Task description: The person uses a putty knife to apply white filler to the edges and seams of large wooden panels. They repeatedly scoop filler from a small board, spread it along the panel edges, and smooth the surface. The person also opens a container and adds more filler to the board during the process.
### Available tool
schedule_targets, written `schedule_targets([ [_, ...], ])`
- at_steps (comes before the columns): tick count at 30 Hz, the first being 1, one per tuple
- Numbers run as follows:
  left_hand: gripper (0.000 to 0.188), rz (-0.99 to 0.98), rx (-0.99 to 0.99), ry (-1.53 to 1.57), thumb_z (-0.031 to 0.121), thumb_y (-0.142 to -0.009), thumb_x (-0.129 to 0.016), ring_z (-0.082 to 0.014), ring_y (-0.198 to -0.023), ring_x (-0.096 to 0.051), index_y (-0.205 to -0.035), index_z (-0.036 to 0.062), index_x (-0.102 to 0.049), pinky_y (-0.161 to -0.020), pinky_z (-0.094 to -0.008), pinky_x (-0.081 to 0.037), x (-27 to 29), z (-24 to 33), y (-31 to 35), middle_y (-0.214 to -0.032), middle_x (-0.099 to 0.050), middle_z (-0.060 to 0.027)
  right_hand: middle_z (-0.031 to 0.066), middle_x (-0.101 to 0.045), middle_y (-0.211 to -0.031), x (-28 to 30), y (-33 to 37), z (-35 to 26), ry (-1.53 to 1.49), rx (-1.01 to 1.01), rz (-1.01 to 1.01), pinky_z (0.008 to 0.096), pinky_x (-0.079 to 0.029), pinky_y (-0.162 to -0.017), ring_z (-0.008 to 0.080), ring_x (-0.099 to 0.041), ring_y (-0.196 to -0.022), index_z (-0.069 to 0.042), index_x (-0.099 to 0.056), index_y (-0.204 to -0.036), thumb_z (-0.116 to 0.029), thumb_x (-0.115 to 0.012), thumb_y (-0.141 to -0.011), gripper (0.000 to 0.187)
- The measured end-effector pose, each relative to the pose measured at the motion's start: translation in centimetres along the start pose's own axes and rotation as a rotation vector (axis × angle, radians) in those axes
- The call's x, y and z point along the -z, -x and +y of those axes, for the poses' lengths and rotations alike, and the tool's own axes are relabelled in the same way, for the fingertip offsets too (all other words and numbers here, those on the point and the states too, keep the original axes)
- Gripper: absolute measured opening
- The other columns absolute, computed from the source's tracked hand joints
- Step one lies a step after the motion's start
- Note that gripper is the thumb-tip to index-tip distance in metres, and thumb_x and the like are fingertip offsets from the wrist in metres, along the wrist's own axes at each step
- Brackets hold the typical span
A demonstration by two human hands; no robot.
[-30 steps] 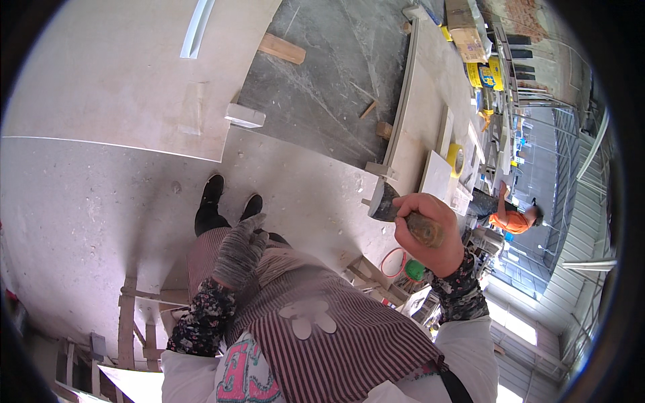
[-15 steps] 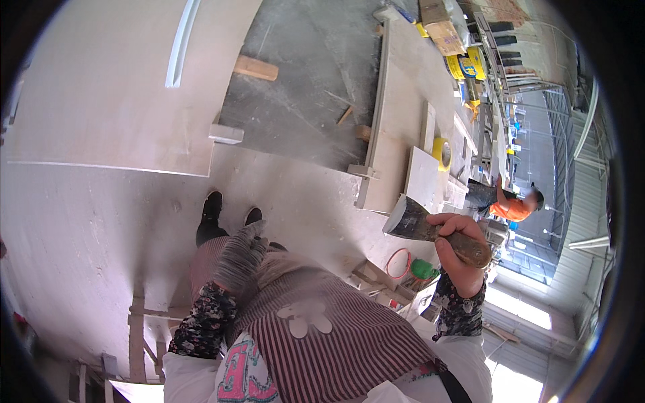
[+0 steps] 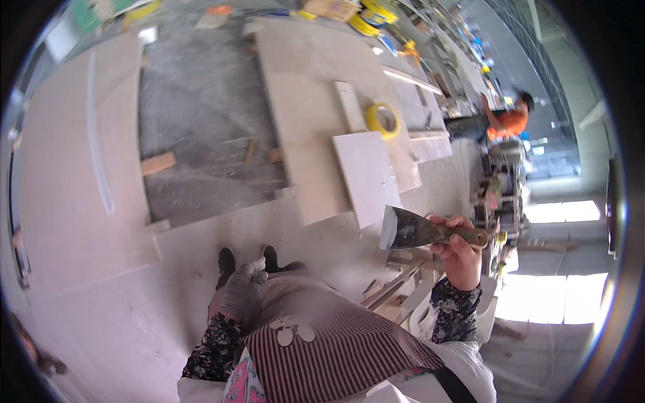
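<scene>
My bare right hand (image 3: 461, 260) is closed round the worn handle of a putty knife (image 3: 414, 229). Its wide blade points left, dark with a pale coating along the edge. On my left hand (image 3: 243, 294) is a dirty grey glove. Its fingers lie pressed together and curled in front of my striped apron (image 3: 316, 346); whatever they may hold is hidden. Beyond the putty knife a white square board (image 3: 368, 173) lies on a large beige panel (image 3: 302, 127). A yellow roll of tape (image 3: 382, 121) rests beside the white board.
Another large panel (image 3: 57, 168), with a pale strip (image 3: 95, 127) on it, is at the left. Wooden blocks (image 3: 158, 164) and a grey surface (image 3: 201, 101) show between the panels. A person in an orange top (image 3: 508, 124) stands at the right. Yellow buckets (image 3: 368, 20) are at the back.
My view has swung, so the panels sit further left and more of the back shows. The putty knife stays in my right hand, its blade now tipped slightly differently.
</scene>
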State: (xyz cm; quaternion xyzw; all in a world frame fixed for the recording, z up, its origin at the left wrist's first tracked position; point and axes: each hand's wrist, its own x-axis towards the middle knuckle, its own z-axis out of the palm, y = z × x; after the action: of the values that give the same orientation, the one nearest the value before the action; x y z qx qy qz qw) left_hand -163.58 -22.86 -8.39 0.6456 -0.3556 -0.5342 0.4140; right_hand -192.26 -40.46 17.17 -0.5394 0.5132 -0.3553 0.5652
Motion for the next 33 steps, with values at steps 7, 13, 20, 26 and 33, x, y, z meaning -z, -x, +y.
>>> schedule_targets([
  [7, 0.028, -0.229, -0.018, -0.032, 0.012, -0.095, -0.058, -0.0226, -0.104, -0.062, -0.118, -0.0035, -0.060, -0.092, -0.0325, -0.049, -5.1, 1.1, -4.0, -0.111, -0.066, -0.0145, 0.0098, -0.061, -0.119, 12.5, 1.5, 7.4, -0.674, 0.120, 0.216, 0.0351, -0.054, -0.087, 0.0236, -0.060, -0.108, -0.007, -0.056, -0.118, -0.027, -0.060, -0.097, 0.029],
  [13, 0.028, -0.246, 0.113, -0.239, 0.013, -0.095, -0.059, -0.0196, -0.099, -0.062, -0.119, -0.0019, -0.061, -0.089, -0.0317, -0.050, -10.6, 3.6, -7.4, -0.107, -0.066, -0.0124, -0.0044, -0.067, -0.110, 22.7, -4.6, 19.6, -1.047, -0.081, 0.357, 0.0255, -0.057, -0.070, 0.0109, -0.064, -0.094, -0.016, -0.066, -0.097, -0.017, -0.060, -0.096, 0.006],
  [20, 0.024, -0.036, 0.340, -0.344, 0.020, -0.093, -0.062, -0.0212, -0.089, -0.066, -0.107, 0.0014, -0.068, -0.075, -0.0329, -0.054, -15.4, 3.0, -6.2, -0.098, -0.069, -0.0123, 0.0023, -0.070, -0.106, 26.8, -14.8, 30.3, -1.495, -0.305, 0.088, 0.0309, -0.058, -0.073, 0.0180, -0.067, -0.094, -0.011, -0.067, -0.106, -0.025, -0.053, -0.100, 0.021],
  [26, 0.041, 0.333, 0.843, -0.086, 0.017, -0.090, -0.066, -0.0181, -0.072, -0.067, -0.126, 0.0020, -0.055, -0.060, -0.0299, -0.056, -16.3, 1.5, -1.6, -0.102, -0.068, -0.0110, 0.0134, -0.062, -0.121, 24.3, -20.3, 34.1, -1.714, -0.491, -0.245, 0.0285, -0.059, -0.069, 0.0248, -0.066, -0.099, -0.011, -0.062, -0.114, -0.023, -0.053, -0.100, 0.021],
  [33, 0.033, 0.164, 0.662, -0.291, 0.015, -0.084, -0.071, -0.0235, -0.096, -0.065, -0.115, 0.0068, -0.064, -0.078, -0.0335, -0.057, -14.7, -2.7, 4.6, -0.108, -0.066, -0.0121, 0.0146, -0.065, -0.109, 23.1, -22.3, 35.3, -1.856, -0.595, -0.451, 0.0297, -0.059, -0.068, 0.0227, -0.069, -0.076, -0.011, -0.058, -0.115, -0.022, -0.053, -0.100, 0.019],
])
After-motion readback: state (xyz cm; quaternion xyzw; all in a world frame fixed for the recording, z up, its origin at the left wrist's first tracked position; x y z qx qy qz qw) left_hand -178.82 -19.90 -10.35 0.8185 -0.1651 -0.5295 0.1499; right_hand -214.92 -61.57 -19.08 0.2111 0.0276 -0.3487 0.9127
